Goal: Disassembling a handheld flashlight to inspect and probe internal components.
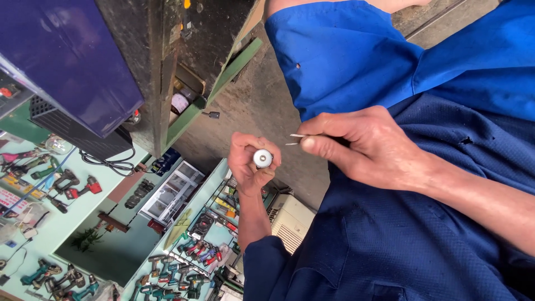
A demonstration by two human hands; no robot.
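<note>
The head view shows both of our hands raised in front of a blue work shirt [423, 239], with the scene appearing tilted.

Our left hand [251, 161] is closed around a small round metal part [262, 158]. The part sits at the fingertips, its pale circular face turned toward the camera, with the thumb and fingers wrapped around its rim. The hand holds it clear of every surface, above a grey concrete floor [262, 106].

Our right hand [362, 145] is closed in a pinch on a pair of thin metal pins [296, 139]. The two pale tips project from between the thumb and forefinger and point toward the left hand. The tips lie just beside the round part, slightly above and to its right, and do not touch it. We cannot tell how much of the pins is hidden inside the grip.

Around the hands we see the following:
- A dark blue box [67, 56] at the upper left, beside a green-edged wooden bench [195, 67].
- A wall display of power drills [67, 184] at the left.
- Shelves of more tools [195, 262] below the left hand.
- A white ribbed casing [290, 220] just beside the left forearm.
</note>
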